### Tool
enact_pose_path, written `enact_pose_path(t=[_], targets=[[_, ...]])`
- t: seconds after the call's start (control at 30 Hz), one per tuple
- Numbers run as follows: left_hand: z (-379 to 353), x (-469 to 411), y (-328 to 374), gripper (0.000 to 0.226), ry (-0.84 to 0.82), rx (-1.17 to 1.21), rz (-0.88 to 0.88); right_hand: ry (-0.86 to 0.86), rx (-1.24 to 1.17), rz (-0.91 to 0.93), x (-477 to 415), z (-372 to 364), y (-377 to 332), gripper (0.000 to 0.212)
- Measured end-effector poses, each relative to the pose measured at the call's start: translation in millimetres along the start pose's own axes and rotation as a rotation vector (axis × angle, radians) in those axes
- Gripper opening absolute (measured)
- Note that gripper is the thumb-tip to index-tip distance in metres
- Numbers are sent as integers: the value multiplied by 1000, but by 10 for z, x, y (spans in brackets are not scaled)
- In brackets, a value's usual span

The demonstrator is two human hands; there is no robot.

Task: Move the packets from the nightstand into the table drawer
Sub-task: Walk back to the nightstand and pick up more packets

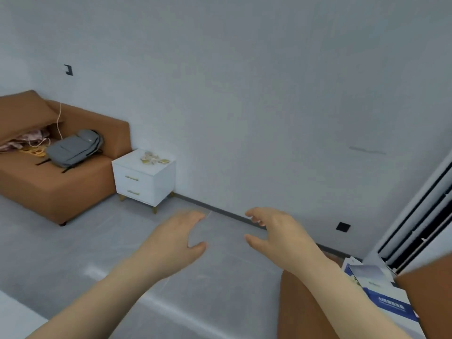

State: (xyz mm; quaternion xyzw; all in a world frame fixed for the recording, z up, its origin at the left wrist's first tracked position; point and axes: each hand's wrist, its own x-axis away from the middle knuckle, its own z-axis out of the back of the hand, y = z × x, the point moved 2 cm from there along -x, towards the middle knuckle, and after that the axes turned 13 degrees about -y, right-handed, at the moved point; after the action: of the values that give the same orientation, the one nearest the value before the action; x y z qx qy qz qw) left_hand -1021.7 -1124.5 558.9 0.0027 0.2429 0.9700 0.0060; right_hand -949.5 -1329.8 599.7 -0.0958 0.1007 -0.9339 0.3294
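- sofa [61,192] far left, grey backpack [73,148] lying on its seat. Not task items.
- nightstand [156,184]: white, two drawers, butted against the sofa's right end and close to the wall.
- packets [152,159]: a small yellowish-white heap on the nightstand top, toward its rear right part. None moved, as far as I can see.
- Heap axis: it is longer than it is wide and runs roughly left-right in frame, dipping slightly to the right. Single packets are too small and blurred to tell which way any of them points.
- left hand [176,237]: out in front over the floor, palm down. Grip is loose, thumb spread off the fingers, and it has hold of nothing.
- right hand [276,231]: level with the left and near it, not touching. Fingers are lightly curled, the grip is wide and holds nothing.
- Both hands are well apart from the nightstand.
- Step, my read: the approach leg, before any pickup.
- Next move needs: walk up to the nightstand, bring the hands down over the heap, and gather or pinch the packets. They look thin and loosely scattered, so scooping with both hands probably beats single picks.
- Lower right: a brown surface [293,302] with blue-white booklets [381,289] on it. Can't tell if that is the desk, and no drawer is in view.
- Far right: white louvred unit [420,216] by the wall.
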Motion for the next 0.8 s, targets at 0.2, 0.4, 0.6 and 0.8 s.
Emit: enact_pose_path(t=[0.2, 0.4, 0.6, 0.8], targets=[[90, -1019, -273, 57, -21, 2, 61, -43, -12, 36, -1128, 124, 440, 49], [193, -2106, -567, 56, 31, 16, 140, -68, 2, 106, -2323, 273, 964, 49], [304, -3088, -902, 54, 33, 7, 261, -144, -26, 187, -3522, 409, 1399, 51], [421, -3736, -1481, 55, 31, 16, 390, -217, -21, 263, -4654, 344, 1524, 52]])
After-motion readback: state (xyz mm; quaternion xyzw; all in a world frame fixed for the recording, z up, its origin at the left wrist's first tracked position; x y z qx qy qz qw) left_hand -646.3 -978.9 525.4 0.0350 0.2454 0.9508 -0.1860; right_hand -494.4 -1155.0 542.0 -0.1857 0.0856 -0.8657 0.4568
